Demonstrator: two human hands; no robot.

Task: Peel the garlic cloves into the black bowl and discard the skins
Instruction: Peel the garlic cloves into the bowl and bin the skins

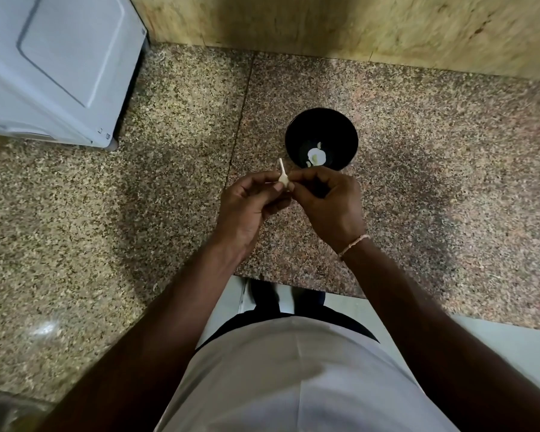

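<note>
I have both hands up over the speckled granite counter, working one garlic clove between them. My left hand pinches the clove from the left with thumb and fingertips, and my right hand pinches it from the right, fingers curled in tight. A thin pale stalk or strip of skin sticks up from the clove toward the far side. Whether that strip is already loose I cannot tell from here.

The black bowl sits just beyond my hands, slightly to the right, and it holds a few pale pieces at its bottom, which I take to be cloves already peeled. A white appliance stands at the far left against the wall. No bin or pile of skins shows in my view.

I judge I am in the middle of the peeling step: this clove is not yet bare. Next I need to hold the clove firmly with one hand while the other draws the papery skin away, then carry the clean clove forward over the bowl's rim and let it drop. The loose skin must stay out of the bowl, and I have to find somewhere to discard it.
</note>
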